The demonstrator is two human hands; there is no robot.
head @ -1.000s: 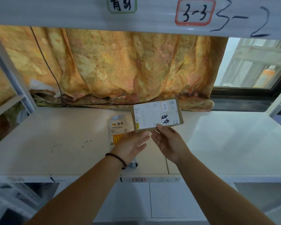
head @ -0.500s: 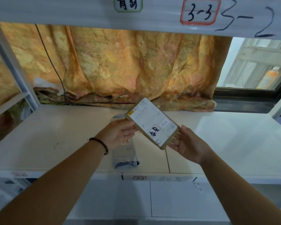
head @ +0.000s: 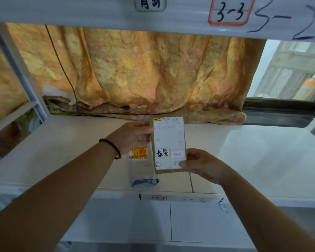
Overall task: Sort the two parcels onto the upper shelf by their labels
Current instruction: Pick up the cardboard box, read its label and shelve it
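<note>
Turned upright now, no longer slanted: cardboard parcel point(head: 168, 145) held above the lower shelf point(head: 244, 151).
Gripped by left hand point(head: 133, 137) at its side, right hand point(head: 201, 165) at its bottom corner; grey bag parcel point(head: 141, 168) lying flat beneath.

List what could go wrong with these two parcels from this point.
1. The cardboard parcel is pinched only at its edges, by the left hand near the top and the right hand at the lower corner; it could slip and drop.
2. The grey bag parcel lies close to the front edge of the shelf, right beside the hands; a careless brush might push it off.
3. Its label is partly hidden by the left hand, so it could be misread.
</note>
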